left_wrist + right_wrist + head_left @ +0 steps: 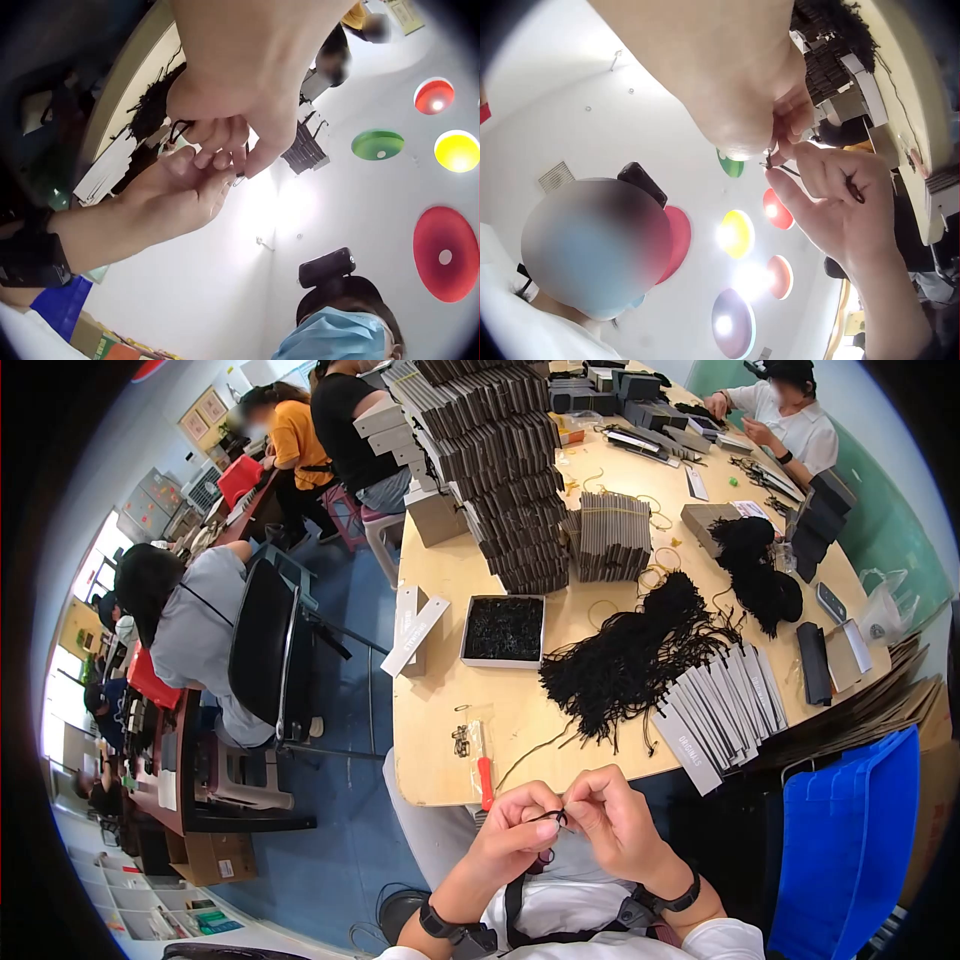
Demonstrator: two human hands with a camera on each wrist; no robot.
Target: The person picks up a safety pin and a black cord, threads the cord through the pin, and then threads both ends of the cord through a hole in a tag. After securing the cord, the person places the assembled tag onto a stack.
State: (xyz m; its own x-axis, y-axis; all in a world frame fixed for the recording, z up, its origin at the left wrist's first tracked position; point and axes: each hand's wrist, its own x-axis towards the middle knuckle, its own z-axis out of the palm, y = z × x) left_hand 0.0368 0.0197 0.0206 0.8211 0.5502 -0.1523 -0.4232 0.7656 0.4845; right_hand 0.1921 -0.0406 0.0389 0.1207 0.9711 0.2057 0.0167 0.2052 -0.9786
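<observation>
L hand (512, 832) & R hand (615, 822) fingers both pinching one cord (553, 817) btwn them, just near of worktop (440, 760) edge, w/ cord pile (620, 660) farther on it.

Thin black cord (553, 818), matt and fibrous, pinched between left hand (510, 838) and right hand (615, 825). Beyond the hands: table (510, 700) of pale wood, smooth and matt; heap of cords (630, 655), black thread, dull; fanned tags (720, 710) of grey card. Just ahead of the left hand, tool (486, 780) with glossy red plastic handle. Right of the right hand, crate (850, 840) of smooth blue plastic
</observation>
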